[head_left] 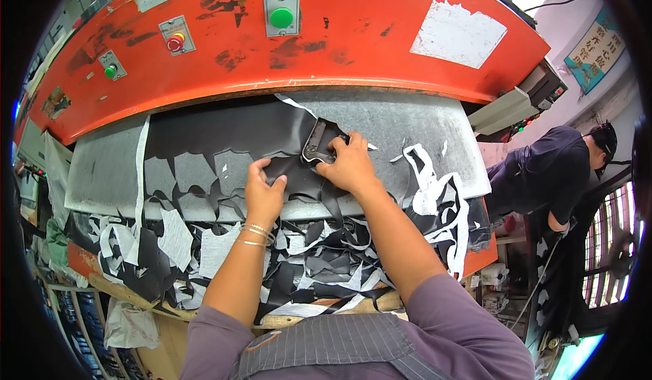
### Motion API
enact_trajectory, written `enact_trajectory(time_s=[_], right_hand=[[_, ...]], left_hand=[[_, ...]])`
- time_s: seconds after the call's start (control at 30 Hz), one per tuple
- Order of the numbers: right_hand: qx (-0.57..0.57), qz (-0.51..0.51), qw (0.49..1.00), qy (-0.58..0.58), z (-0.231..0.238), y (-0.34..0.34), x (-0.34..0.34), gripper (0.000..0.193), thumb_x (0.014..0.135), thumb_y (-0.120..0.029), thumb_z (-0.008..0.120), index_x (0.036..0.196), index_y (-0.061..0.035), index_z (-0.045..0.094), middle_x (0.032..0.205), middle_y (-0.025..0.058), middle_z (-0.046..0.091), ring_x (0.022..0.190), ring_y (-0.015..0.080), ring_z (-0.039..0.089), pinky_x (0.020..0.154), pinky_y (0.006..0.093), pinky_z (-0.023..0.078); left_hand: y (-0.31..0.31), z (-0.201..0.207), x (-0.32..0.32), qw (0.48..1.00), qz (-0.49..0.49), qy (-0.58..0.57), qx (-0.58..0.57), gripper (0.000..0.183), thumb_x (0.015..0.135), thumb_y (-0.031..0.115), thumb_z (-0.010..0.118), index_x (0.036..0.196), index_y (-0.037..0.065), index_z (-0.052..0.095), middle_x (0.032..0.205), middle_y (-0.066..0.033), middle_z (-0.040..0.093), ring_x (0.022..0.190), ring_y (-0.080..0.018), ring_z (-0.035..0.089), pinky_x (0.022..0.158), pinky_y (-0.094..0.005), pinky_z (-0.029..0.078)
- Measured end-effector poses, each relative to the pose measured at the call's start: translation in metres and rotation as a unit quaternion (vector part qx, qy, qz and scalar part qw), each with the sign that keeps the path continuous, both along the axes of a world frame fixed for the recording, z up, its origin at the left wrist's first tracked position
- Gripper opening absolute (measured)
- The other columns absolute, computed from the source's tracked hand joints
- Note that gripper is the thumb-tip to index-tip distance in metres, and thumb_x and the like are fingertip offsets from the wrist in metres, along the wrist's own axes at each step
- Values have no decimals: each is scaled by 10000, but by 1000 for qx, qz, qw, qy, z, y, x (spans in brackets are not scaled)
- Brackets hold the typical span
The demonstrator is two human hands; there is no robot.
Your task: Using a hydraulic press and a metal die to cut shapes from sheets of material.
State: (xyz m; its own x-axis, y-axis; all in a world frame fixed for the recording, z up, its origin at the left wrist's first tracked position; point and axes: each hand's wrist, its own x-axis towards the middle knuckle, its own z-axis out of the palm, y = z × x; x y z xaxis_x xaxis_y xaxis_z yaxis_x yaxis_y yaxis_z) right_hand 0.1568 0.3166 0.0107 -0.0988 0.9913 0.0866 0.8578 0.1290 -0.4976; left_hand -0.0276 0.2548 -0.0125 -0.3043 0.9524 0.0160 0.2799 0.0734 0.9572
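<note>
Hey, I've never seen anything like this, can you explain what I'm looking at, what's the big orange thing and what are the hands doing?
This is one picture from a camera worn on a person's head, looking down at their own two bare hands; the wide lens bends the straight edges. The big orange machine has green and red push buttons on its front and overhangs a flat grey work surface. On that surface lies a dark sheet of thin material with shapes already cut out of it. The left hand presses on the sheet. The right hand rests on a small dark metal-rimmed cutting form set on the sheet. Black and white offcut scraps pile below. Another person works at the right.
</note>
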Motion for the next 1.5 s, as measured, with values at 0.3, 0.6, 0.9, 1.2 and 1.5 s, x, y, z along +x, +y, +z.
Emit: enact_trajectory(time_s=[0.3,0.6,0.9,1.2,1.5], right_hand=[[-3,20,1000,9,1,12,10,627,671,-376,752,1185,-55,594,1318,302,392,1246,451,365,1045,445,366],[173,249,942,-141,35,72,21,428,864,-187,589,1287,-137,550,1365,115,486,1293,297,417,1023,423,369],[28,279,952,-125,29,85,39,182,853,-243,587,870,-83,673,909,136,664,895,348,619,775,449,483],[80,-72,988,114,-15,-17,39,251,861,-214,582,767,17,607,793,249,626,766,436,603,698,494,465],[150,-77,985,36,-33,5,40,222,861,-196,575,786,13,574,817,250,633,774,439,608,709,510,470]], left_hand=[[-73,31,-78,997,-17,-75,15,552,818,-25,612,1321,18,390,1115,-123,534,1002,-160,544,887,-297,468],[-70,53,-56,952,-56,288,84,452,785,197,707,1178,28,560,1176,-164,574,1121,-339,513,986,-416,381],[-77,5,16,938,-176,235,184,320,783,173,686,1071,49,625,1156,-143,590,1141,-337,520,1000,-448,374],[-43,3,28,944,-193,216,155,439,784,185,682,1167,25,538,1264,-206,541,1217,-379,469,1042,-462,331],[-22,-18,72,957,-173,212,95,470,780,234,686,1160,35,494,1359,-285,448,1345,-409,328,1110,-515,200]])
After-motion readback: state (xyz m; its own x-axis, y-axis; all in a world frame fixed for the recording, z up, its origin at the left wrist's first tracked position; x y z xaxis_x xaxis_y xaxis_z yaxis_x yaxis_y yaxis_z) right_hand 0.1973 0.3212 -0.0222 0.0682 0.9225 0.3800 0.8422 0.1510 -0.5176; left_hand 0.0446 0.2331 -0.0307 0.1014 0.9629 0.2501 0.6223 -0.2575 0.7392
